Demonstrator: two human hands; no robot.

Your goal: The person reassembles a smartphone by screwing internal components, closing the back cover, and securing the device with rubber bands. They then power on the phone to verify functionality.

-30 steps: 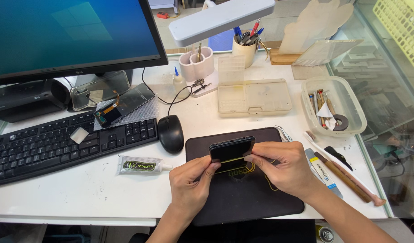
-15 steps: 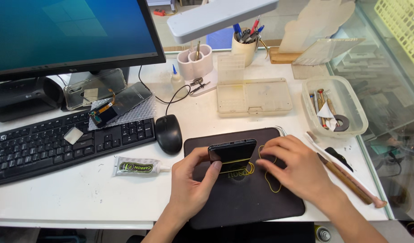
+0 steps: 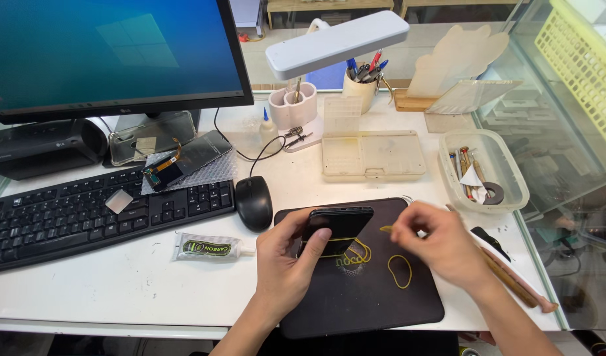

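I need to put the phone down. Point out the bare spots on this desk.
Bare white desk lies in front of the keyboard, left of the glue tube. The dark mat is free near its front edge. Around the tool tray it is crowded.

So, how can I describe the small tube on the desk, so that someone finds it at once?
Start at the black keyboard on the white desk. Just in front of its right end, left of the dark work mat where the left hand holds a black phone, lies a small squeezed tube. It alone is silvery with a white nozzle and a black label.
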